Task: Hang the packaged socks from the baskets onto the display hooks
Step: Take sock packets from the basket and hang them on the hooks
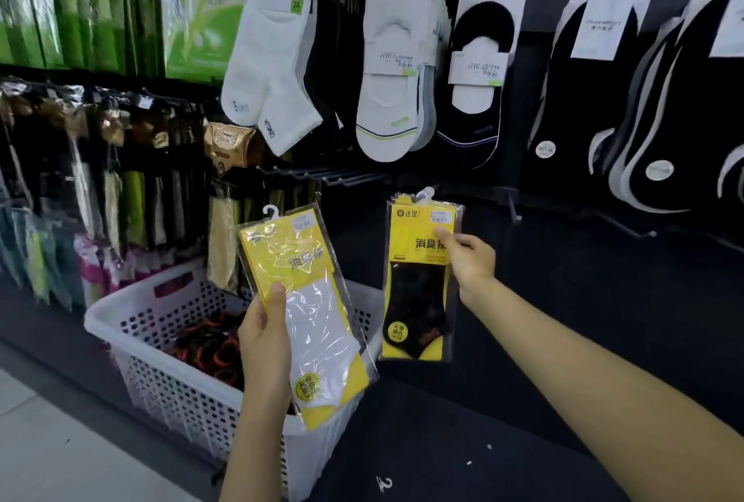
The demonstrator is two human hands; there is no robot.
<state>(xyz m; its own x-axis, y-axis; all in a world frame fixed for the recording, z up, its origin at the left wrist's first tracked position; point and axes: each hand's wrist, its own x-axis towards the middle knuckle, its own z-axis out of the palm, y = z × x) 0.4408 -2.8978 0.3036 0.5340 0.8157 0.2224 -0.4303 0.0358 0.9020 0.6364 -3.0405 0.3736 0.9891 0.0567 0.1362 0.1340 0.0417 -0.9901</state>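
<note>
Glossy clear plastic sock packs (306, 300) — matt white perforated plastic basket (161, 364).

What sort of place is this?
Probably a shop's sock aisle: carded socks hang in rows, bare display hooks jut out below, and a white basket sits at floor level. The left hand holds a white-sock pack, the right hand a black-sock pack.

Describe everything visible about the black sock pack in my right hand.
The black sock pack is a clear sleeve over a yellow card, holding black ankle socks with a round yellow sticker low down. A white hook tops it. It is held upright before the dark display, the right hand pinching its upper right edge.
</note>
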